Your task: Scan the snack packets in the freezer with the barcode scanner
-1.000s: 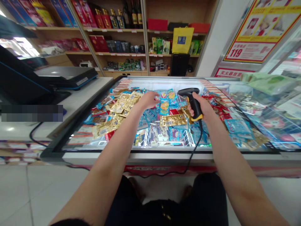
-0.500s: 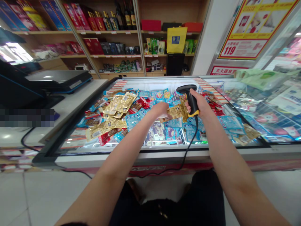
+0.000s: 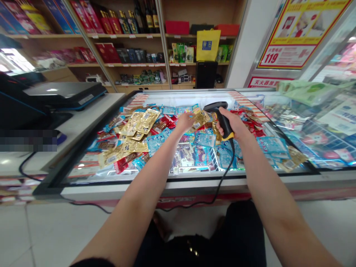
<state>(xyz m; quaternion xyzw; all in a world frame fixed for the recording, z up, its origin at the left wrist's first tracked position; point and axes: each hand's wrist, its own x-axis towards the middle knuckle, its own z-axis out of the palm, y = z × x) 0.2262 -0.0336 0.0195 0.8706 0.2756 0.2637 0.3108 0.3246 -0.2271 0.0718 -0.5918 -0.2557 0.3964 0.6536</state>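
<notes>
My right hand is wrapped round the grip of a black and yellow barcode scanner, whose head points left and whose cord hangs down toward me. Just left of the scanner, my left hand pinches a gold snack packet by its left end. Under both hands, blue packets and others lie spread on the glass top of a freezer chest. To the left is a heap of gold packets, with red packets beside it.
A counter with a flat scale adjoins the freezer's left side. Shelves of boxes and bottles stand behind. More frozen goods lie in a second freezer section at the right, under a green bag. The scanner cord droops over the front edge.
My left hand has moved up slightly and turned the gold packet, which now tilts upward near the scanner's head. The scanner has shifted a little left.
</notes>
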